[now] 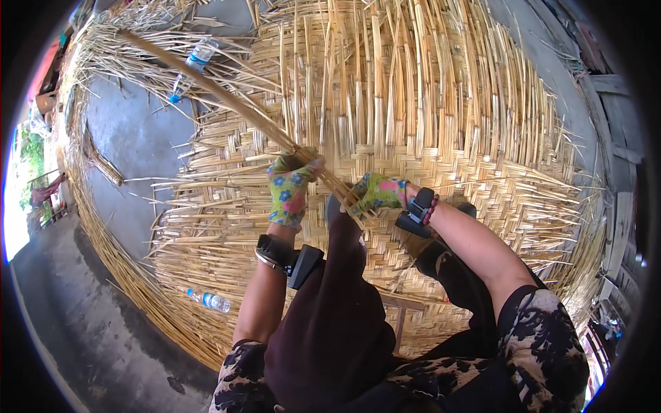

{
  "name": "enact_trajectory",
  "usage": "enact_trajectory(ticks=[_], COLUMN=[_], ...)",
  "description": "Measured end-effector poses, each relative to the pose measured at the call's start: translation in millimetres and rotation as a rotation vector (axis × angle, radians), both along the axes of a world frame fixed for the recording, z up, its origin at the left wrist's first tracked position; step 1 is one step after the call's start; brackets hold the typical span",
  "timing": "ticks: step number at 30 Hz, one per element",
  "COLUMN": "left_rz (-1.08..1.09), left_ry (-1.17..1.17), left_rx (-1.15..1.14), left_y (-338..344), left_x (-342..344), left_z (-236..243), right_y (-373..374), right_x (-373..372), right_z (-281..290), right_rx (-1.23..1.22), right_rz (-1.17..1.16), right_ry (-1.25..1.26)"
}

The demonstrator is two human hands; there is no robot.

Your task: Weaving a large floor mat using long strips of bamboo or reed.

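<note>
A long brown split reed (217,91) slants from the far left down to my knee. My left hand (292,189), in a flowered glove, is closed around it. Close to its near end, my right hand (379,192) in a matching glove also grips the reed, which looks split into strips between the hands. Beneath both hands spreads a large woven reed mat (461,168). Its near part is a tight diagonal weave, while long loose strips stick out at the far side and the left.
One clear plastic bottle (195,63) lies on the reeds at the far left, another (209,301) at the near left. Bundled reeds (113,255) curve along the left edge beside a low concrete ledge (89,303). My legs (327,323) are over the mat.
</note>
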State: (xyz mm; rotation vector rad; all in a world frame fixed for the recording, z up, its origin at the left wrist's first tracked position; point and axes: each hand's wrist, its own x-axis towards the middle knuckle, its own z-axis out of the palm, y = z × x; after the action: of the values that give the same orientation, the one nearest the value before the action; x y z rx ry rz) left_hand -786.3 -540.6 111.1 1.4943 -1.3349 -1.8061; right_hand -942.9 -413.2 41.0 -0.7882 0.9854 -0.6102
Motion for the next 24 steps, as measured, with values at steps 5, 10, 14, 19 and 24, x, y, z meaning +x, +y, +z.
enact_trajectory(ticks=[5, 10, 14, 19, 24], left_rz=[-0.176, -0.200, -0.186, -0.244, -0.270], left_ry=[0.171, 0.099, 0.056, 0.071, 0.109], left_rx=[-0.032, -0.132, -0.165, -0.199, -0.120], left_y=[-1, -4, -5, -4, -2], left_x=[-16, -19, -18, -17, -17], left_z=[1, 0, -2, -4, 0], right_y=[-2, -8, -5, -1, -7], right_x=[5, 12, 23, 29, 22], right_z=[-9, -5, -2, -7, -1], right_rx=[-0.074, -0.176, 0.001, -0.211, -0.211], right_rz=[-0.001, -0.030, -0.238, -0.177, -0.174], right_ry=[0.260, 0.433, 0.307, 0.623, 0.581])
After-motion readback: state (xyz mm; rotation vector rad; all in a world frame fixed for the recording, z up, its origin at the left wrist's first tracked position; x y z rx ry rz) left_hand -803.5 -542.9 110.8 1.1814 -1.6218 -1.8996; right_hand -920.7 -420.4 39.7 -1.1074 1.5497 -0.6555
